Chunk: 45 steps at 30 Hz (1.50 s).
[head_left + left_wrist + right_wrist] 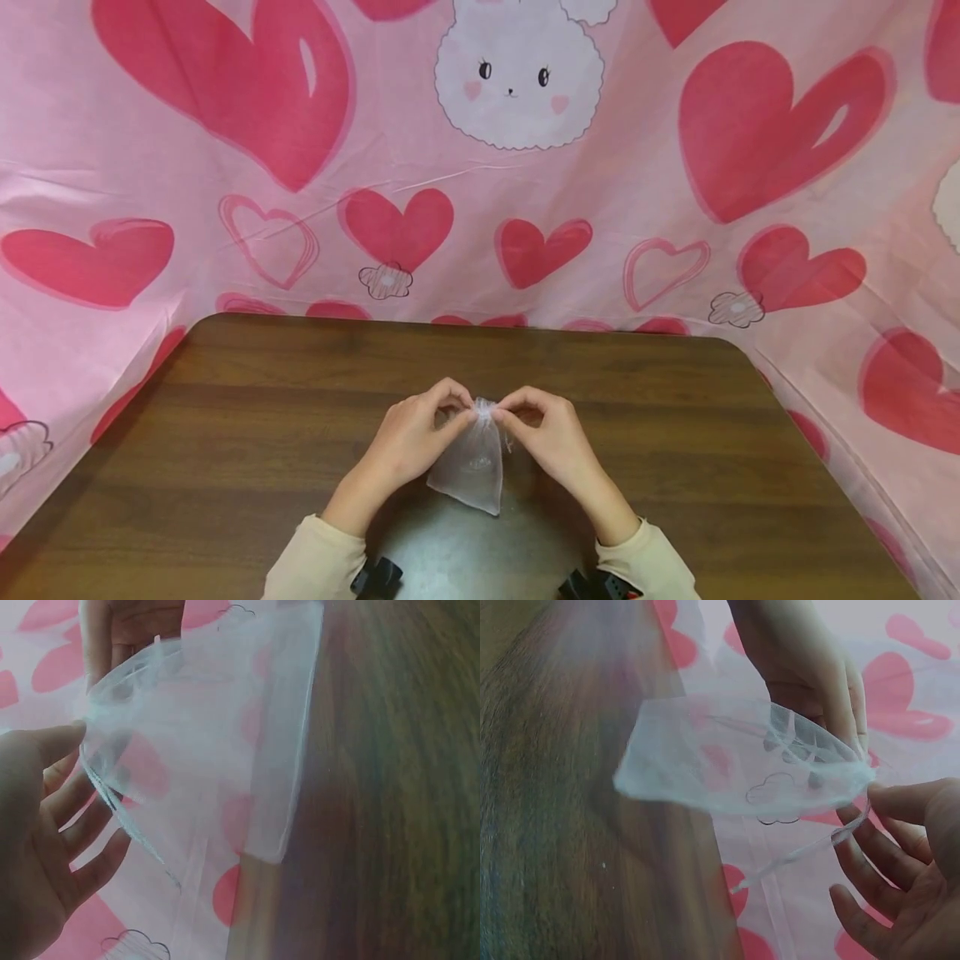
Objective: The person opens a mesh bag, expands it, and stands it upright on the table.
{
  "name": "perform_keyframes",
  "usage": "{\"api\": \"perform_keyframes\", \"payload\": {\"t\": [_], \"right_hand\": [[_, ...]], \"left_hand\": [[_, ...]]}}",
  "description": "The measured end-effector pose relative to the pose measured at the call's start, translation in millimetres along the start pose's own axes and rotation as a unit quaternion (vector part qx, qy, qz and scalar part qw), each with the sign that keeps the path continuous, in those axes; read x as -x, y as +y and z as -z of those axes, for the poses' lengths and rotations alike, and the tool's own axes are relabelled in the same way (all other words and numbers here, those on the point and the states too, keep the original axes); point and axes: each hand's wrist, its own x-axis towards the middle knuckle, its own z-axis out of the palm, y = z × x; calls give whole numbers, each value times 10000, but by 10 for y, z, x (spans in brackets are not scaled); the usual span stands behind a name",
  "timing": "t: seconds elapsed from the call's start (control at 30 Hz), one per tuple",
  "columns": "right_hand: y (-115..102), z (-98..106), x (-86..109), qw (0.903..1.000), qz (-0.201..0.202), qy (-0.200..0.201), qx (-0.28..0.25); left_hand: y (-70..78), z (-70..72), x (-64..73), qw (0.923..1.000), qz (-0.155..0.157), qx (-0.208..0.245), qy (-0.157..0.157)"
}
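Observation:
A small sheer white organza pouch (472,462) is held above the brown wooden table (225,433), near its front middle. My left hand (420,433) pinches the pouch's gathered top from the left, and my right hand (543,433) pinches it from the right. The pouch hangs down between the two hands, tilted slightly. In the left wrist view the pouch (217,742) is see-through, with its mouth at my fingertips (64,742). In the right wrist view the pouch (727,761) shows a thin ribbon drawstring (810,851) trailing from its top, and my right hand (907,855) holds the mouth.
A pink cloth (480,167) printed with red hearts and a white bunny (517,71) hangs behind and around the table. Cream sleeves (315,562) cover both forearms, with black wrist mounts near the lower edge.

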Motion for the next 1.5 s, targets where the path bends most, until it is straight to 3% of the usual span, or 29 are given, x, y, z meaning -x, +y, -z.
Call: {"api": "perform_keyframes", "payload": {"t": [0.17, 0.53, 0.77, 1.5], "right_hand": [[-31, 7, 4, 9995, 205, -138, -175], [-29, 36, -8, 9970, 655, -58, -417], [-31, 57, 2, 9963, 398, -197, -732], [-6, 97, -2, 9980, 273, -30, -569]], "left_hand": [[52, 4, -15, 9993, -202, 23, 304], [86, 8, -15, 9987, -278, 361, 220], [108, -29, -1, 9987, -252, 200, 403], [80, -20, 14, 9968, -236, 84, 761]]}}
